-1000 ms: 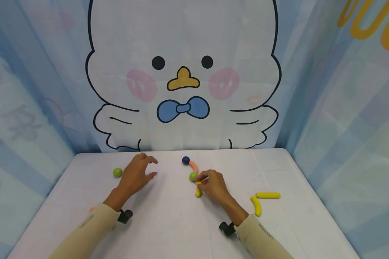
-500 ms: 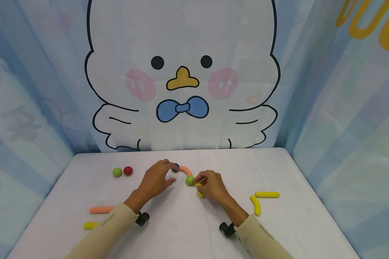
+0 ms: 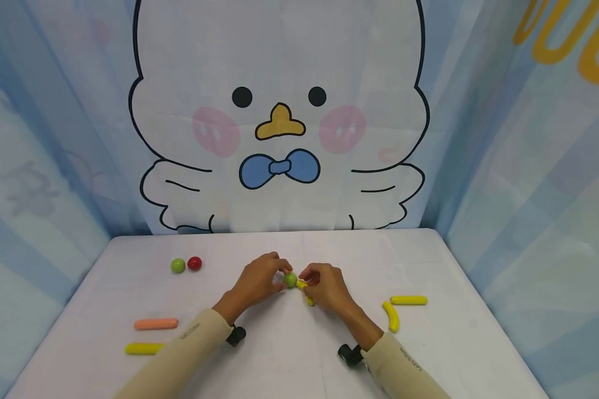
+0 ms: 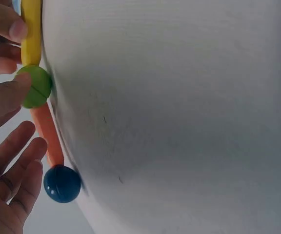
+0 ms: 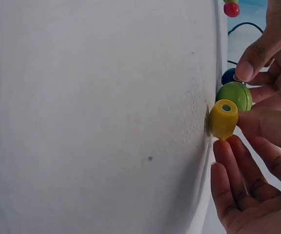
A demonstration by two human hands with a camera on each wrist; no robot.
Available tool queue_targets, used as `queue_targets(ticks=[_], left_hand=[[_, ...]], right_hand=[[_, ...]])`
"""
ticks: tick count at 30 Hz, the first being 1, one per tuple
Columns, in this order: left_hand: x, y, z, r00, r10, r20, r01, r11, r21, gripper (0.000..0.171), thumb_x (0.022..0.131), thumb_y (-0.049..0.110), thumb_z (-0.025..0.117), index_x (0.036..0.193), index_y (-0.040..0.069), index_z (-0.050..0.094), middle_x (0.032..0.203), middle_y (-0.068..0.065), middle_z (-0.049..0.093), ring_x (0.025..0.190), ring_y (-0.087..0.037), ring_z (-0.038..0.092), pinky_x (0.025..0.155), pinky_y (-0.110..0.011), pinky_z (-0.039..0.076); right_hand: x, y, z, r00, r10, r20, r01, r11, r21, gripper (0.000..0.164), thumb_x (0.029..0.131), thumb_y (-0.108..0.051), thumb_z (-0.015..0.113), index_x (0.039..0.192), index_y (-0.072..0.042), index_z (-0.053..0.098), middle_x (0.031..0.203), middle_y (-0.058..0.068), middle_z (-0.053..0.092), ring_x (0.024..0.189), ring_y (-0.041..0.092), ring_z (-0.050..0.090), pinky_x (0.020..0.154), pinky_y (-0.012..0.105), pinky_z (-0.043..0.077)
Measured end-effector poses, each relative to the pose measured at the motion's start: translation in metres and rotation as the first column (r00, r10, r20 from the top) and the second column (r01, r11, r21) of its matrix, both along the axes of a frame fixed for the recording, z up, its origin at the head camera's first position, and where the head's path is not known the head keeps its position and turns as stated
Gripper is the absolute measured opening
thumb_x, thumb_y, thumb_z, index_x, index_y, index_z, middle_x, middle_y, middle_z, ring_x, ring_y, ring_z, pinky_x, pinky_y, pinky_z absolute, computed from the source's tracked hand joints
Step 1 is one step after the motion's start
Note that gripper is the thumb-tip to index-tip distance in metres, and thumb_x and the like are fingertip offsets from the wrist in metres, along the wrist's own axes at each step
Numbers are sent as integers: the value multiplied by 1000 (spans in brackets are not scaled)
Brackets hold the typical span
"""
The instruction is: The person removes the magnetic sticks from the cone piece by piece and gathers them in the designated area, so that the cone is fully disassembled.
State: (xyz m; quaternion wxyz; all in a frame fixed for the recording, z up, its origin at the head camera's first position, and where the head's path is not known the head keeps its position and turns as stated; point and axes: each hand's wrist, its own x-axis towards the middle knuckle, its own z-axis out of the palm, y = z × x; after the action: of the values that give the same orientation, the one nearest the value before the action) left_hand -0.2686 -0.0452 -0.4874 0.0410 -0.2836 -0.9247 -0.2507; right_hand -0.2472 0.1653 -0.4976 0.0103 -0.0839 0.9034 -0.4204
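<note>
My left hand [image 3: 259,280] pinches a green ball [image 3: 290,280] near the middle of the table, with its thumb on the ball in the left wrist view. The right hand [image 3: 329,285] holds a yellow rod [image 4: 31,39] between thumb and fingers, one end against the green ball. In the right wrist view the rod's near end shows a dark round spot. On the ball's other side, an orange curved rod [image 4: 49,134] leads to a dark blue ball [image 4: 62,184]. Both are hidden behind the left hand in the head view.
Another green ball [image 3: 178,266] and a red ball [image 3: 194,263] sit at the back left. An orange rod [image 3: 156,323] and a yellow rod [image 3: 143,348] lie at the left. At the right are a straight yellow rod [image 3: 409,300] and a curved one [image 3: 391,316].
My left hand has moved right, from beside the loose green ball, past the dark blue ball, to the joined green ball. The linked pieces have swung slightly left. The right hand stays on the yellow rod.
</note>
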Motion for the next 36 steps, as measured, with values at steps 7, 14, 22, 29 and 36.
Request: queue_targets(ticks=[7, 14, 22, 29, 36], left_hand=[[-6, 6, -5, 999, 25, 29, -24, 999, -40, 32, 84, 18, 92, 113, 18, 79, 101, -2, 72, 94, -17, 67, 87, -41, 59], [-6, 8, -6, 994, 49, 101, -48, 999, -14, 31, 85, 16, 91, 113, 16, 79, 101, -2, 73, 94, -17, 66, 91, -40, 59], [-6, 8, -6, 988, 66, 143, -69, 998, 16, 32, 85, 14, 90, 115, 15, 79, 101, -1, 73, 95, -17, 66, 95, -40, 59], [-5, 7, -6, 989, 59, 137, -62, 998, 23, 32, 85, 14, 90, 116, 15, 79, 101, -1, 73, 95, -17, 66, 94, -40, 58], [-5, 7, -7, 989, 56, 136, -58, 998, 16, 33, 86, 16, 90, 117, 15, 78, 103, -1, 72, 95, -16, 64, 93, -39, 58]], right_hand=[[0, -1, 0, 1000, -15, 4, 15, 1000, 0, 19, 83, -3, 88, 99, -10, 80, 95, 3, 77, 80, 13, 69, 73, 28, 59], [0, -1, 1, 1000, 5, 15, -6, 999, 33, 19, 83, -2, 88, 98, -10, 80, 91, 3, 75, 79, 13, 67, 72, 28, 58], [7, 1, 4, 997, 49, 63, -53, 997, 56, 22, 83, 2, 84, 98, -14, 81, 92, -1, 75, 81, 12, 67, 78, 30, 59], [18, 6, 13, 998, 23, 60, -26, 998, 58, 21, 86, -3, 85, 101, -18, 81, 99, -3, 77, 85, 13, 68, 76, 30, 59], [29, 15, 21, 1000, -11, 2, 11, 998, 54, 23, 85, -3, 86, 100, -20, 81, 101, -3, 76, 86, 13, 69, 75, 27, 59]])
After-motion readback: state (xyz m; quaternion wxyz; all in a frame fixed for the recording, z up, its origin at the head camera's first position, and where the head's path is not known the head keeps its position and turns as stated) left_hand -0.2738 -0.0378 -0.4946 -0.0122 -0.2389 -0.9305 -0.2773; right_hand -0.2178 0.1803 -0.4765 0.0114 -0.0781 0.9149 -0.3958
